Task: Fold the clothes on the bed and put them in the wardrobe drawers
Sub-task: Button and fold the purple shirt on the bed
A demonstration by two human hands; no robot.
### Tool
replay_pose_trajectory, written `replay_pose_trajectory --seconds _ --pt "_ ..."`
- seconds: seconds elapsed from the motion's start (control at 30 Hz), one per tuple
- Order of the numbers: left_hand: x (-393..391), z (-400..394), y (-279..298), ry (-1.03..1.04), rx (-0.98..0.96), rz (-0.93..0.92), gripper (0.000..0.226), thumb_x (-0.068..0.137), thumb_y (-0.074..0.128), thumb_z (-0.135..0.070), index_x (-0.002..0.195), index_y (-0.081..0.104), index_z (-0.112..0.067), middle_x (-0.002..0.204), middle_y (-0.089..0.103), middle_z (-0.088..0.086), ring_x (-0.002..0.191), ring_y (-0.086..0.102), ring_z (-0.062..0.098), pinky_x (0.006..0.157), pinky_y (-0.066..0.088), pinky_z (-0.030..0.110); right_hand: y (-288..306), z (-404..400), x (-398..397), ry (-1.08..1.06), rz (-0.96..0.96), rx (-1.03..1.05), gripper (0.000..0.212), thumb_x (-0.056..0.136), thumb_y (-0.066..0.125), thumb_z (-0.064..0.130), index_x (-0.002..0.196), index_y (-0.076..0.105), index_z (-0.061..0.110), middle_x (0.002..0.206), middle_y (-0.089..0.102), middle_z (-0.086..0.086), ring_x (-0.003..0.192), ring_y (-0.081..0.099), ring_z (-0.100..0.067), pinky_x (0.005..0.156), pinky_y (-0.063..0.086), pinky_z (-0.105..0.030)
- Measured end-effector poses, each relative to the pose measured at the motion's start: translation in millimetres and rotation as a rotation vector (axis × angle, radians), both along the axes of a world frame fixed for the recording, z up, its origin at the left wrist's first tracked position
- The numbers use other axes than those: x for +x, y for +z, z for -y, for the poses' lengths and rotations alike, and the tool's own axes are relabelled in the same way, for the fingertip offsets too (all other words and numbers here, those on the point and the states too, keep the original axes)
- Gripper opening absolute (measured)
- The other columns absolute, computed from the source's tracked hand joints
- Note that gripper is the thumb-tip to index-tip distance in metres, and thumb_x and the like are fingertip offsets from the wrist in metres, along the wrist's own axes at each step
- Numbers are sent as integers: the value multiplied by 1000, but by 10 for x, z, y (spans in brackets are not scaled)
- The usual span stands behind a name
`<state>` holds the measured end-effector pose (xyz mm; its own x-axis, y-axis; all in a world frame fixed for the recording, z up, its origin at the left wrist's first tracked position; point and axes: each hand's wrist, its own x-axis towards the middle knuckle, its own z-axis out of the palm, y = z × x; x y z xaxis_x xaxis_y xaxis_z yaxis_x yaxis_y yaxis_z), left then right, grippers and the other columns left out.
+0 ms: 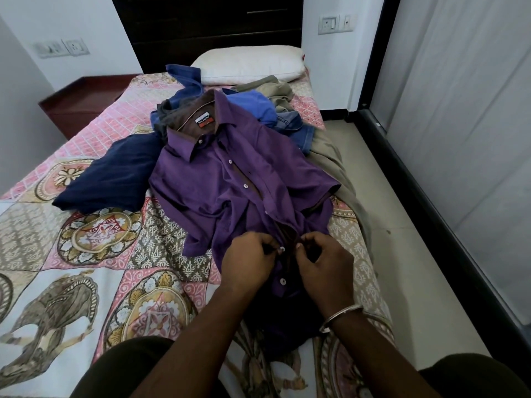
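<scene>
A purple short-sleeved shirt (230, 179) lies face up on the patterned bedspread (86, 254), collar pointing away from me. My left hand (248, 261) pinches the shirt's left front edge at a white button. My right hand (323, 264), a metal bangle on its wrist, pinches the opposite front edge beside it. Both hands work low on the placket, close together. Behind the shirt lies a heap of other clothes: a navy garment (115, 173), a blue top (253, 107), khaki trousers (330, 159) hanging off the bed's right side, and denim (298, 130).
A white pillow (250, 64) lies at the head of the bed against a dark headboard (207, 27). A reddish bedside cabinet (80, 101) stands at the left. Tiled floor (416, 225) runs along the right, bounded by a dark sliding-door frame (431, 182).
</scene>
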<state>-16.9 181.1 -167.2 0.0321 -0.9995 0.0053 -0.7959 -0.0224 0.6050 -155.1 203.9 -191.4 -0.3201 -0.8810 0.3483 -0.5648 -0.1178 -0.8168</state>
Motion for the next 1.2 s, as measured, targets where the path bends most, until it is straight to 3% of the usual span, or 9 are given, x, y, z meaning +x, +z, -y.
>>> replay_pose_trajectory --seconds 0.13,0.27,0.43,0.53,0.7,0.8,0.93,1.1,1.2 --pt "-20 -4 30 55 44 -298 2 79 80 -27 80 78 -27 75 73 -18 73 65 -7 71 47 12 21 -46 12 -21 -129 -94 10 82 72 17 91 72 19 89 67 3 78 62 -14 67 46 -26" --pt "-38 -26 67 79 78 -437 3 80 80 -24 77 78 -25 72 73 -15 72 67 -2 72 50 15 -30 -49 23 55 -161 -43 12 84 66 26 93 72 22 89 67 4 76 65 -19 63 52 -33" --pt "-44 -15 68 83 104 -447 3 80 78 -22 77 78 -23 73 74 -13 71 67 -2 71 48 15 -57 -16 19 102 -96 -46 13 85 66 26 94 73 19 89 70 2 79 66 -16 70 51 -32" --pt "-47 -9 63 75 129 -451 3 80 78 -22 77 77 -22 73 74 -12 72 67 -1 72 48 16 -55 -4 16 94 -55 -39 17 84 66 27 94 75 17 89 72 1 79 67 -14 71 47 -23" --pt "-50 -21 54 74 123 -475 7 82 77 -20 76 77 -20 71 73 -10 63 62 -6 63 44 8 -77 22 6 158 16 -7 19 84 67 26 96 77 15 91 73 2 82 67 -8 76 49 -17" --pt "-48 12 16 73 177 -559 17 85 75 -15 69 74 -23 65 71 -9 60 60 -1 67 47 19 -63 36 8 166 144 54 10 88 69 17 93 78 18 85 74 10 81 67 -1 76 50 -16" --pt "-28 46 -24 98 253 -711 20 87 72 -9 70 73 -20 63 69 -4 60 57 9 66 46 25 -1 96 -24 286 489 180 23 93 63 8 87 76 26 82 76 13 81 69 1 76 49 -14" --pt "-72 64 16 103 322 -849 18 92 66 -14 76 73 -10 69 71 2 68 66 8 62 50 17 -60 107 -77 314 527 178 14 85 73 6 90 79 18 85 77 3 85 73 -13 82 56 -30" --pt "-63 46 22 64 310 -825 16 88 71 -20 76 76 -10 71 73 6 66 66 10 64 49 18 -59 89 -75 345 553 171 15 80 78 6 88 79 18 84 77 2 83 74 -14 81 57 -31"
